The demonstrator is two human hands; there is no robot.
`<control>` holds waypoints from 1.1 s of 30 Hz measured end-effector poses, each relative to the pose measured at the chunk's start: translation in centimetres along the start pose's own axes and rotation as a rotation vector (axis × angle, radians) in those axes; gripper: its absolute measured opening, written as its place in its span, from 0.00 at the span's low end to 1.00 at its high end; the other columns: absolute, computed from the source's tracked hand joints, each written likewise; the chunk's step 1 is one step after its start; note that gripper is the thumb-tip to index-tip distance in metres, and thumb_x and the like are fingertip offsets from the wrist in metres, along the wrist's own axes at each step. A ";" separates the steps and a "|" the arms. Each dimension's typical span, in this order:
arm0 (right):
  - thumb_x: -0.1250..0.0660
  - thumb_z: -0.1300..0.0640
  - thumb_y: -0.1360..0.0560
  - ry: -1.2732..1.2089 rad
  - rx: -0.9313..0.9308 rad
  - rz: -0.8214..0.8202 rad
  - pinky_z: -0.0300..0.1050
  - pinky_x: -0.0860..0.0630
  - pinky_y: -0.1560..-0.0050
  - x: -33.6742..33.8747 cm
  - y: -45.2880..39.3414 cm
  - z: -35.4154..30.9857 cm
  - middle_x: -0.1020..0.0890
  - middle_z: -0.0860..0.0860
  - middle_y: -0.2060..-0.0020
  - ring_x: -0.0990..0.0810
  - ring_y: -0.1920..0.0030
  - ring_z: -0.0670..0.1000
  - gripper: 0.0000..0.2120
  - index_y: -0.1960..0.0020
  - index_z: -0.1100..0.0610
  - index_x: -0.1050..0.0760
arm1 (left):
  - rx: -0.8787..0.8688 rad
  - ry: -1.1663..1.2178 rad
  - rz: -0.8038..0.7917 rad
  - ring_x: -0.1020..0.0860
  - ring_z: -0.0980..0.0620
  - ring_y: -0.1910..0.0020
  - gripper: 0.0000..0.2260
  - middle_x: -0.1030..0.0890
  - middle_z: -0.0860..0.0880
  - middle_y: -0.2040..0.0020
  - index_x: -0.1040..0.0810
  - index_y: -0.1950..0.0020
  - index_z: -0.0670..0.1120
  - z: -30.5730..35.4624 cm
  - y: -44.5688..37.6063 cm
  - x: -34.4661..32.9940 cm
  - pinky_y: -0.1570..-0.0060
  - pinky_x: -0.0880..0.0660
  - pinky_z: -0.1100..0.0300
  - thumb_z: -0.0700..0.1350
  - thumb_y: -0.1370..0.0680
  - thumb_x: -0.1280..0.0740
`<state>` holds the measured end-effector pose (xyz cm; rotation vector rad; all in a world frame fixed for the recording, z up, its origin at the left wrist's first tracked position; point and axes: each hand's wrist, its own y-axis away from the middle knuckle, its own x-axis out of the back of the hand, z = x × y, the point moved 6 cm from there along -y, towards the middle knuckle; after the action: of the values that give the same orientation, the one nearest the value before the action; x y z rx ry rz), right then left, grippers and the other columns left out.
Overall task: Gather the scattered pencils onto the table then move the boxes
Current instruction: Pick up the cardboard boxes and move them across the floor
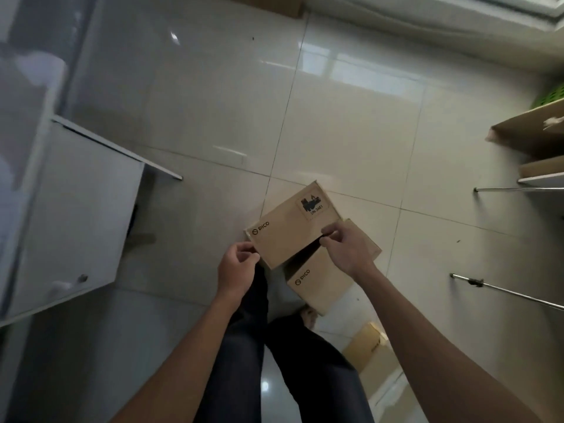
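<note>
I hold a brown cardboard box (290, 227) with a "PICO" print and a black label above the tiled floor. My left hand (236, 267) pinches its near left corner. My right hand (345, 248) grips its right edge with curled fingers. A second PICO box (317, 285) sits just under it, below my right hand; whether that hand also holds it is unclear. A third cardboard box (370, 346) lies on the floor by my feet. No pencils are visible.
A white table (76, 215) stands at the left. Cardboard pieces (531, 129) and a green crate (552, 96) sit at the right edge. Two metal rods (512, 296) jut in from the right. My dark-trousered legs (274, 361) are below. Glossy tiles fill the middle.
</note>
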<state>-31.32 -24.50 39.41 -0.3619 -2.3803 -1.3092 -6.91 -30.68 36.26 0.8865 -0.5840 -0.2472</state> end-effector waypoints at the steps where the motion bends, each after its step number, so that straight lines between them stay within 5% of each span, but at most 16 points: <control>1: 0.34 0.56 0.21 0.020 -0.009 -0.002 0.40 0.30 0.59 -1.0 -2.4 0.6 0.18 0.49 0.51 0.22 0.54 0.47 0.08 0.42 0.52 0.24 | 0.037 0.016 0.016 0.21 0.51 0.51 0.09 0.20 0.52 0.52 0.24 0.44 0.50 -1.0 -2.1 -0.9 0.57 0.26 0.62 0.42 0.23 0.30; 4: 0.34 0.55 0.21 0.074 -0.019 0.002 0.40 0.27 0.57 -3.6 -9.1 2.4 0.19 0.52 0.44 0.21 0.49 0.49 0.15 0.35 0.52 0.26 | 0.120 0.055 0.060 0.22 0.50 0.49 0.13 0.21 0.50 0.47 0.27 0.39 0.49 -3.7 -7.7 -3.7 0.51 0.26 0.56 0.42 0.23 0.30; 6: 0.34 0.55 0.23 0.121 -0.015 0.044 0.50 0.23 0.44 -5.2 -13.5 3.8 0.23 0.53 0.39 0.23 0.41 0.53 0.20 0.31 0.53 0.28 | 0.161 0.065 0.091 0.23 0.51 0.49 0.19 0.22 0.48 0.44 0.29 0.34 0.45 -5.4 -11.4 -5.3 0.52 0.29 0.59 0.41 0.23 0.30; 11: 0.32 0.52 0.26 0.279 -0.028 0.167 0.61 0.31 0.30 -7.4 -21.7 6.4 0.33 0.56 0.30 0.31 0.31 0.59 0.32 0.25 0.55 0.37 | 0.308 0.078 0.144 0.25 0.45 0.36 0.32 0.28 0.42 0.30 0.38 0.23 0.42 -8.9 -18.3 -8.4 0.47 0.31 0.59 0.45 0.24 0.29; 15: 0.32 0.48 0.28 0.391 -0.005 0.193 0.64 0.45 0.24 -8.5 -25.9 7.7 0.38 0.58 0.24 0.39 0.24 0.60 0.42 0.20 0.57 0.47 | 0.368 0.103 0.109 0.22 0.40 0.39 0.38 0.22 0.42 0.36 0.32 0.31 0.44 -10.7 -22.2 -10.2 0.37 0.25 0.48 0.59 0.36 0.28; 18: 0.31 0.45 0.30 0.362 -0.032 0.156 0.65 0.39 0.27 -9.0 -27.1 8.0 0.33 0.57 0.26 0.35 0.27 0.60 0.44 0.21 0.57 0.47 | 0.385 0.100 0.098 0.21 0.40 0.40 0.45 0.19 0.45 0.41 0.30 0.32 0.46 -13.3 -24.6 -10.9 0.39 0.24 0.42 0.66 0.45 0.31; 23: 0.29 0.43 0.33 0.253 -0.066 0.157 0.64 0.29 0.33 -8.1 -25.0 5.9 0.29 0.55 0.35 0.30 0.35 0.58 0.43 0.23 0.53 0.42 | 0.395 0.200 0.077 0.20 0.44 0.47 0.37 0.20 0.45 0.42 0.33 0.30 0.46 -7.9 -20.6 -8.3 0.46 0.20 0.47 0.58 0.35 0.26; 29: 0.27 0.47 0.30 0.115 -0.053 0.182 0.55 0.33 0.29 -4.4 -19.7 -1.1 0.33 0.56 0.33 0.33 0.32 0.59 0.44 0.20 0.52 0.45 | 0.273 0.213 0.140 0.22 0.48 0.46 0.33 0.24 0.49 0.38 0.35 0.27 0.49 -0.1 -16.3 -1.7 0.46 0.23 0.51 0.53 0.28 0.26; 33: 0.27 0.48 0.30 -0.001 -0.047 0.213 0.56 0.31 0.30 -1.2 -16.3 -6.6 0.34 0.54 0.37 0.31 0.35 0.58 0.41 0.22 0.51 0.42 | 0.162 0.221 0.211 0.22 0.46 0.40 0.29 0.22 0.48 0.35 0.30 0.29 0.47 6.5 -14.1 2.8 0.38 0.26 0.49 0.50 0.27 0.26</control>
<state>-35.45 -38.78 29.91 -0.6115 -2.2428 -1.2678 -7.87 -44.79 29.42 0.9851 -0.4909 0.0897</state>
